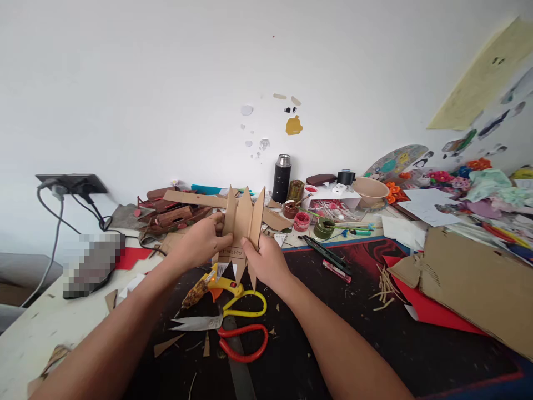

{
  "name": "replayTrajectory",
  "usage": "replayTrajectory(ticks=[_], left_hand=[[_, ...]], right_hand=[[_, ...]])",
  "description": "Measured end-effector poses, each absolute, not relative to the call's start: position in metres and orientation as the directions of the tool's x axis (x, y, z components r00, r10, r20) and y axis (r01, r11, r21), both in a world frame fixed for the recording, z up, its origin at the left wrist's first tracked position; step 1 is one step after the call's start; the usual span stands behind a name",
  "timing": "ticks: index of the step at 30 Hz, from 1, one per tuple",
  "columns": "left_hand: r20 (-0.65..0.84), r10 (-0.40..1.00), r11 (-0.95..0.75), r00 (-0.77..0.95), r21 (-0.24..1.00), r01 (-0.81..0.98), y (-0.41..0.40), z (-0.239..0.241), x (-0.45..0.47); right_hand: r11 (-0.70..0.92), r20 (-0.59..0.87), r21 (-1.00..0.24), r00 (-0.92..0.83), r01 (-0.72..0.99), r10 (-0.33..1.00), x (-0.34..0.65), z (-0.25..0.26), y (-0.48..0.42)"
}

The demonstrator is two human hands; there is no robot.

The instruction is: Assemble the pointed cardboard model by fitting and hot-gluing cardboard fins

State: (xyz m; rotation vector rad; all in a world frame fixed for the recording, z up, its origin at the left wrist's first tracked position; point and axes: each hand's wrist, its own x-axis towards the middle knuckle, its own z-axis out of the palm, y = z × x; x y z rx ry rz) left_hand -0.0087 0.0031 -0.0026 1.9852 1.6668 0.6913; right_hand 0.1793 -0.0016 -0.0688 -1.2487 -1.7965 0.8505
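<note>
A piece of brown cardboard (242, 222), with several pointed strips side by side, is held upright between both hands above the dark mat. My left hand (204, 239) grips its left side, fingers bent around the edge. On the right side, my right hand (268, 258) pinches it with the thumb laid across the front. Printed letters and a white label show near its lower part. Just below lie a yellow glue gun (212, 284) with an orange trigger and a pair of scissors (220, 322), blades apart, with one yellow and one red handle.
Cardboard scraps (167, 345) lie on the dark mat (333, 328). Behind stand a black thermos (282, 180), paint jars (301, 222) and a bowl (370, 189). A large cardboard sheet (474, 289) is at right, a power strip (71, 183) with cables at left.
</note>
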Motion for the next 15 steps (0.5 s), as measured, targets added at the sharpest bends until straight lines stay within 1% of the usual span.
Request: replayTrajectory(ticks=[4,8,10,12,14,15], left_hand=[[0.118,0.987,-0.159,0.113,0.539,0.827,0.001,-0.005,-0.003],[0.174,0.985,-0.075,0.015,0.339,0.938,-0.006,-0.009,0.013],[0.191,0.981,-0.03,-0.022,0.267,0.963,-0.009,-0.012,0.021],[0.187,0.982,-0.025,-0.025,0.259,0.966,-0.009,-0.012,0.023],[0.164,0.986,-0.06,0.007,0.319,0.946,-0.006,-0.011,0.018],[0.147,0.989,-0.089,0.036,0.375,0.923,-0.004,-0.009,0.014]], right_hand=[[0.288,0.211,-0.824,-0.208,0.488,0.955,0.179,-0.069,-0.002],[0.289,0.224,-0.817,-0.188,0.499,0.956,0.179,-0.073,0.001],[0.289,0.232,-0.828,-0.175,0.481,0.957,0.179,-0.076,0.003],[0.287,0.236,-0.846,-0.166,0.449,0.957,0.18,-0.077,0.004],[0.279,0.227,-0.875,-0.173,0.397,0.958,0.18,-0.077,0.004],[0.273,0.22,-0.891,-0.18,0.363,0.959,0.18,-0.076,0.003]])
